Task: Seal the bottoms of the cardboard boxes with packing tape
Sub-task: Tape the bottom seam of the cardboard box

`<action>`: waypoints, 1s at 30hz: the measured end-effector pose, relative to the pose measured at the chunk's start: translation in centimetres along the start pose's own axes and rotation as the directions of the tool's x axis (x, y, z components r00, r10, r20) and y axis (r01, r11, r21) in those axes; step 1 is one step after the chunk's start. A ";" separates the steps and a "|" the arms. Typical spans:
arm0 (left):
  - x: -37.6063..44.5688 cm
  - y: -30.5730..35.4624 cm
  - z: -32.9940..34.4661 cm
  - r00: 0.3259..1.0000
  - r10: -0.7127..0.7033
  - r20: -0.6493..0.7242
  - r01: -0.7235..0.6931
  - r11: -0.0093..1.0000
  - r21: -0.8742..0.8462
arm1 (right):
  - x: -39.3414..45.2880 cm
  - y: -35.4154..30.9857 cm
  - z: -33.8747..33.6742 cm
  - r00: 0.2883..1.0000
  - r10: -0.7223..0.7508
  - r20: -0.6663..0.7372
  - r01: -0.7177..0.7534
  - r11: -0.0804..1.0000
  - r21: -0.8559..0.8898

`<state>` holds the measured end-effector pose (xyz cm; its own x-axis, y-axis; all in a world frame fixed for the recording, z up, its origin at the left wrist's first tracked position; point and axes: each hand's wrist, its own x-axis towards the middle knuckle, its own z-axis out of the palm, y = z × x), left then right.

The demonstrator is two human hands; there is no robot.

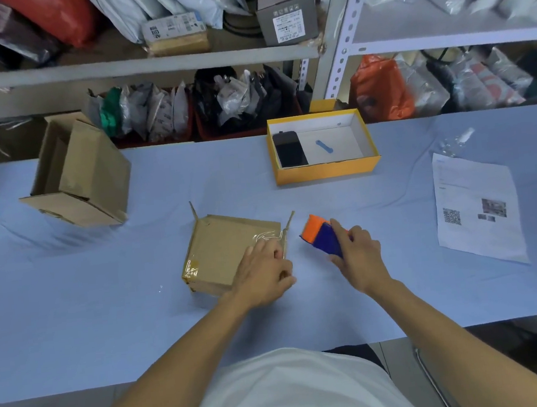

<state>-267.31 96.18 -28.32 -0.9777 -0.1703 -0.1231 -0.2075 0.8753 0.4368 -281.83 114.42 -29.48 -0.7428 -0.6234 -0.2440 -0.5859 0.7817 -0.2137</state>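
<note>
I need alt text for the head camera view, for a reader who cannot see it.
A person's left hand presses clear tape onto a cardboard box on a blue table, while the right hand holds an orange and blue tape dispenser.

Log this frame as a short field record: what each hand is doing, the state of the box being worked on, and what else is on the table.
left hand: presses on the near right edge of the cardboard box
right hand: grips the orange and blue tape dispenser, just right of the box
box state: clear tape across its top face
other boxes: open cardboard box far left
also on table: yellow tray box, printed sheet
surface: blue table cover
</note>
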 end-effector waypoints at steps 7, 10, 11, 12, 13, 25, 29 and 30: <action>-3.0 0.8 1.6 0.958 -0.139 -0.252 0.138 0.990 -0.022 | 1.8 -3.8 -0.5 0.987 -0.131 -0.098 0.135 0.990 0.030; -3.9 1.0 1.4 0.939 -0.180 -0.291 0.162 0.983 -0.088 | 4.3 -6.9 -2.7 0.938 -0.343 0.048 0.321 0.912 0.254; -4.3 1.4 1.5 0.931 -0.213 -0.296 0.193 0.977 -0.095 | 4.9 -8.1 -3.3 0.906 -0.393 0.161 0.343 0.900 0.269; -4.6 2.0 1.6 0.915 -0.275 -0.296 0.257 0.961 -0.098 | 5.4 -9.2 -3.6 0.862 -0.426 0.273 0.371 0.899 0.232; -4.9 2.6 1.8 0.873 -0.376 -0.310 0.364 0.926 -0.096 | 5.6 -9.9 -3.7 0.816 -0.455 0.356 0.415 0.890 0.189; -9.5 6.9 -0.5 0.446 -0.856 -0.262 0.431 0.462 -0.775 | 0.3 -9.4 -8.0 0.704 -0.689 0.171 0.466 0.631 0.620; -9.4 9.5 -1.8 0.365 -0.851 -0.378 0.344 0.501 -0.794 | -1.3 -8.5 -9.4 0.771 -0.630 0.088 0.335 0.520 0.786; -9.1 10.1 -1.9 0.357 -0.850 -0.387 0.336 0.504 -0.796 | -1.4 -8.4 -9.6 0.786 -0.613 0.084 0.296 0.492 0.819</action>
<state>-260.54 105.73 -21.10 -0.1852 -0.9802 -0.0701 -0.4595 0.0233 0.8879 -279.01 108.85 -18.28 -0.1974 -0.9703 -0.1399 -0.2429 0.1866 -0.9519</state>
